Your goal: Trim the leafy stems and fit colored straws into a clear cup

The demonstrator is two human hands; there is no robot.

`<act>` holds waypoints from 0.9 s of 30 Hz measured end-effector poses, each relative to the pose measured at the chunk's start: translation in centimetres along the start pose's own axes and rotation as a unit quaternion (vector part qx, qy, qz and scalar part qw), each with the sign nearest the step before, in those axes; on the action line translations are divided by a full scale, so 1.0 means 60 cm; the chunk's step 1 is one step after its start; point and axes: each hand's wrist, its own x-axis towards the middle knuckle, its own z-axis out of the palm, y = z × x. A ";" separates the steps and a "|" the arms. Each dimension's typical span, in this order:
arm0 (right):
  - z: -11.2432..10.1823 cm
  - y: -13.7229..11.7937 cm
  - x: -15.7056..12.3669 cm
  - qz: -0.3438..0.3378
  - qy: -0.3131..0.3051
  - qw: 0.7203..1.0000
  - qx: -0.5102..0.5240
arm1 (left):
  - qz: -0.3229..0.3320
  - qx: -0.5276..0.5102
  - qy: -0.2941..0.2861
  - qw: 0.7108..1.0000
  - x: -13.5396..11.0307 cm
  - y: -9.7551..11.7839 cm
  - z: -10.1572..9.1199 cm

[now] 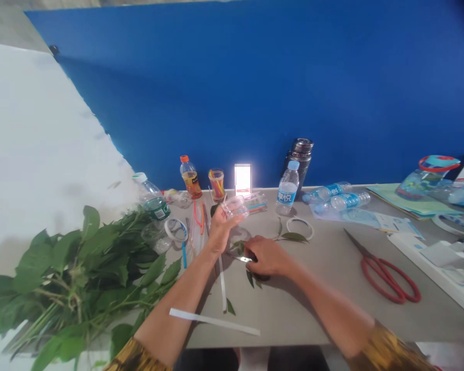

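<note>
Backed by a blue wall (255, 93), a grey tabletop (294, 314) is seen from above. At its left edge, a heap of leafy cut branches (73, 268) is piled, and a clear plastic bottle with a green label (156, 207) is laid just beside a white tape roll (176, 229). Near the middle, a small clear plastic container (235, 207) is clamped in the left hand (221, 229), with the fingers curled around it. The right hand (266, 256) is pressed down near a leaf sprig (292, 237), its fingers together beside a shiny metal piece (243, 258); whether that piece is gripped cannot be told. Along the back edge, a dark steel flask (299, 159) is stood behind an upright water bottle (287, 188). Red-handled scissors (386, 278) are laid towards the right edge.
</note>
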 end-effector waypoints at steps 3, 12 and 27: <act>0.005 -0.007 0.000 0.001 0.002 1.000 -0.021 | 0.007 0.013 -0.011 1.000 -0.001 -0.006 0.004; -0.010 -0.012 0.000 0.030 0.014 0.998 -0.055 | -0.035 0.025 -0.025 0.999 0.006 -0.021 -0.010; -0.073 0.026 -0.009 0.182 0.123 0.972 -0.078 | -0.077 -0.041 -0.027 0.996 0.006 -0.013 -0.013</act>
